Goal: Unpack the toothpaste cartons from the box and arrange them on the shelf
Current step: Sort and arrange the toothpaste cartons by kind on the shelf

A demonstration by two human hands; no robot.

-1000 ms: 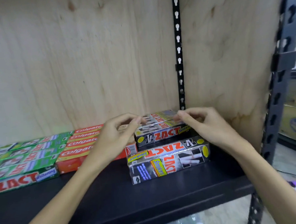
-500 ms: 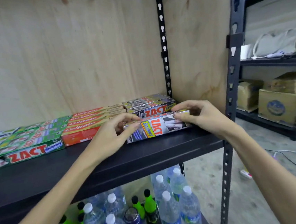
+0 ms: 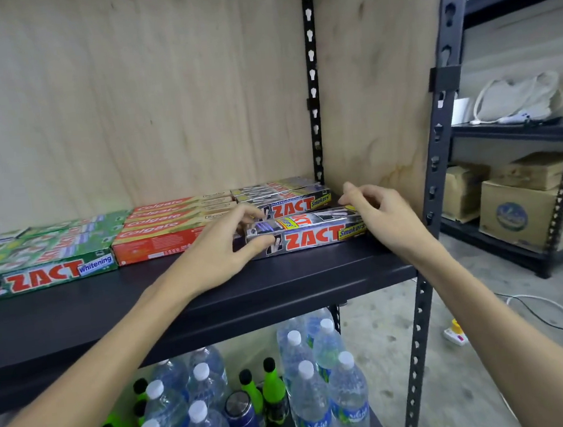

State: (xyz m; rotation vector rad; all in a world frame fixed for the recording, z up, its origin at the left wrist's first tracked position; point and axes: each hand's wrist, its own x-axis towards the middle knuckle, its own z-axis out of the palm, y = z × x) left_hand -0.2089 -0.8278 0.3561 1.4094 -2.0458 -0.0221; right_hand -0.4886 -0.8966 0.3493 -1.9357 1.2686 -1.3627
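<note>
Both hands pinch the front Zact Smokers carton [image 3: 309,233] endwise, left hand [image 3: 218,253] and right hand [image 3: 382,219]. Light, stiff cardboard, likely crushable; hold by the ends.

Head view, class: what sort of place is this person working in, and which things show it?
Probably a shop stockroom or storage room. Toothpaste cartons lie in rows on a black metal shelf, bottled water is packed below, and cardboard boxes sit on a neighbouring rack.

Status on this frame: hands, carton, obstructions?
Left hand and right hand grip front Smokers carton by its ends. Carton flat on shelf. Nothing blocking.
</note>
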